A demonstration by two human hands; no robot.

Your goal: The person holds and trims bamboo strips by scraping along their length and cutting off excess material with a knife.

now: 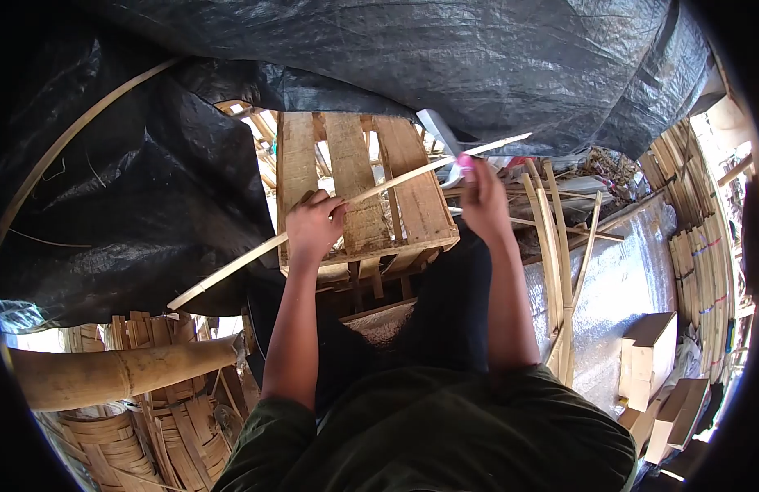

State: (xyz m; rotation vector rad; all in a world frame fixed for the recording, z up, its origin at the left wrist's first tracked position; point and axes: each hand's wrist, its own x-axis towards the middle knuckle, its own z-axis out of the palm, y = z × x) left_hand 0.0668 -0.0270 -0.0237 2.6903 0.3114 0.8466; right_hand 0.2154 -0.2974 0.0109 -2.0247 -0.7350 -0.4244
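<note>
My left hand [315,225] is closed around a long, pale bamboo strip [240,269], which slants up from lower left to upper right. In my right hand [486,201] is a knife [438,129] with a pink handle, its wide blade pointing up and left. The blade is close to the strip's upper part; I cannot tell whether they touch. My right hand is a little blurred. Beneath both hands stands a slatted wooden crate [355,180], between my knees.
Black plastic sheeting [174,189] hangs at left and above. Several bamboo strips [552,254] lean at right beside a silvery sheet [634,262] and cardboard boxes [648,359]. A thick bamboo pole [125,373] and woven baskets [117,443] are at lower left. Bundled strips [699,279] stand far right.
</note>
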